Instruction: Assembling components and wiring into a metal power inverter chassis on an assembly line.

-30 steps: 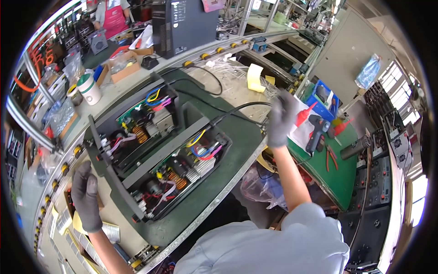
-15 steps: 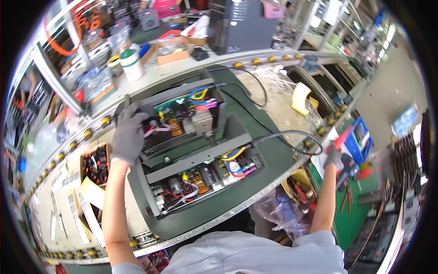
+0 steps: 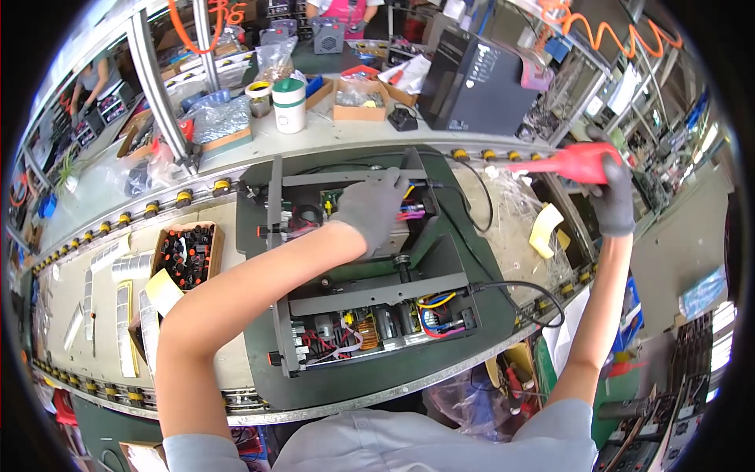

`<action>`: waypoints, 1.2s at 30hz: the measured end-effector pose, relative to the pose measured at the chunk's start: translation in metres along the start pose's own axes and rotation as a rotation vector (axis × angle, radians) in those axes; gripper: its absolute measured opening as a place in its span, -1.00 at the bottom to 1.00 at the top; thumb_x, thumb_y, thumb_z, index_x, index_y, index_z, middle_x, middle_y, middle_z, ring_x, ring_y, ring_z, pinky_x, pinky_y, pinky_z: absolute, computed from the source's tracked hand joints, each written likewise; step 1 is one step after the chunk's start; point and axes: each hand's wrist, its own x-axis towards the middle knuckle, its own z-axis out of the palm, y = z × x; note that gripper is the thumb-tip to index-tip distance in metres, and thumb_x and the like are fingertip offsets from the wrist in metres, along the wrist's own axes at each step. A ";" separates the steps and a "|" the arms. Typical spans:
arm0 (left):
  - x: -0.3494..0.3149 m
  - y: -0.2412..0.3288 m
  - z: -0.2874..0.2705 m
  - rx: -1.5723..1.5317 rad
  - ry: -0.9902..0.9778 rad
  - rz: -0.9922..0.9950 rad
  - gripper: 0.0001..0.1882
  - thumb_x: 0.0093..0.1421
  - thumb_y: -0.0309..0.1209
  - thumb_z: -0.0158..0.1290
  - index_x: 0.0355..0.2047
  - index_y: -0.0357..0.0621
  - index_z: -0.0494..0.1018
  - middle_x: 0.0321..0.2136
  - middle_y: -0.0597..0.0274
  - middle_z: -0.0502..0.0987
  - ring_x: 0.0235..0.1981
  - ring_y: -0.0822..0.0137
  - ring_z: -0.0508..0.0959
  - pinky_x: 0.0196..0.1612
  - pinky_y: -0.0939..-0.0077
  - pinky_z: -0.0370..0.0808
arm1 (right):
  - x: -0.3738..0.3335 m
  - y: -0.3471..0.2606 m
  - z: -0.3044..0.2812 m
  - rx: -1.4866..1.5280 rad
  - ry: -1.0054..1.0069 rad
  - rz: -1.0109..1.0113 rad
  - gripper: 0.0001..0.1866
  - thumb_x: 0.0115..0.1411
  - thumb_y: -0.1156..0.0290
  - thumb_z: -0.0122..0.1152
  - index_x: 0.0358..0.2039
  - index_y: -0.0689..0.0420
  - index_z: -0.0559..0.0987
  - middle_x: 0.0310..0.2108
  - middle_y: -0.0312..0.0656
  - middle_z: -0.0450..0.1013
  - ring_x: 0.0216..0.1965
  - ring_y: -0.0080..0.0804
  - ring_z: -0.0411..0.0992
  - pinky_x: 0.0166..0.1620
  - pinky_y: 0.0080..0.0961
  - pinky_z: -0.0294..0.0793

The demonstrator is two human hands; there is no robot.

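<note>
Two open black metal chassis lie on a dark green board (image 3: 440, 370), the far chassis (image 3: 275, 197) behind the near chassis (image 3: 377, 295). Circuit boards, copper coils and coloured wires show inside both. My gloved left hand (image 3: 368, 211) reaches over the far chassis beside its yellow wires, fingers curled together; what they pinch, if anything, is hidden. Raised at the right, my gloved right hand (image 3: 612, 197) is closed around a red handheld tool (image 3: 578, 163) whose narrow tip points left. Its exact kind is unclear. Black cables (image 3: 543, 289) run from the right ends of both chassis.
A carton of small black and orange parts (image 3: 187, 256) sits left of the board. Behind stand a white tub with green lid (image 3: 289, 106), small cartons (image 3: 360, 102) and a tall dark cabinet (image 3: 472, 82). A yellow foam piece (image 3: 544, 230) lies right. Another person (image 3: 344, 12) is at the back.
My right hand has lifted the red tool up from the green side bench at the right. My left hand has moved right, from the far chassis's left end to its wires.
</note>
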 end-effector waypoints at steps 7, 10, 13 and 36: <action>-0.007 -0.007 0.037 -0.046 0.396 -0.007 -0.78 0.05 -0.51 -0.01 -0.24 -0.18 0.44 -0.06 0.02 0.29 -0.26 0.05 0.54 -0.27 0.31 0.54 | 0.034 0.009 0.037 -0.095 0.293 -0.066 -0.45 0.03 0.22 0.27 0.01 0.19 0.42 -0.23 -0.17 0.47 -0.19 -0.37 0.45 -0.08 -0.44 0.42; -0.006 0.008 0.026 0.031 0.144 -0.078 -0.78 0.08 -0.47 -0.01 -0.22 -0.17 0.44 -0.04 -0.01 0.29 -0.24 0.08 0.54 -0.29 0.33 0.56 | 0.027 0.001 0.058 -0.962 0.399 -0.284 -0.54 0.08 0.25 0.24 -0.05 0.23 0.47 -0.21 -0.26 0.45 -0.18 -0.51 0.40 -0.08 -0.55 0.38; -0.008 0.018 0.029 -0.099 0.138 -0.190 -0.79 0.14 -0.45 -0.05 -0.22 -0.24 0.43 -0.12 -0.06 0.34 -0.30 0.06 0.56 -0.31 0.29 0.57 | 0.031 0.022 0.055 -0.511 0.423 -0.322 -0.54 0.06 0.26 0.27 -0.04 0.20 0.47 -0.22 -0.26 0.46 -0.17 -0.56 0.38 -0.06 -0.62 0.35; -0.015 0.003 0.049 -0.043 0.122 -0.107 -0.67 0.11 -0.38 -0.06 -0.13 -0.28 0.39 -0.35 0.01 0.49 -0.49 0.08 0.58 -0.50 0.24 0.51 | 0.012 0.050 0.213 -0.570 -0.022 -0.519 -0.53 0.00 0.10 0.32 -0.16 0.13 0.50 -0.35 -0.10 0.45 -0.37 -0.11 0.47 -0.33 -0.34 0.44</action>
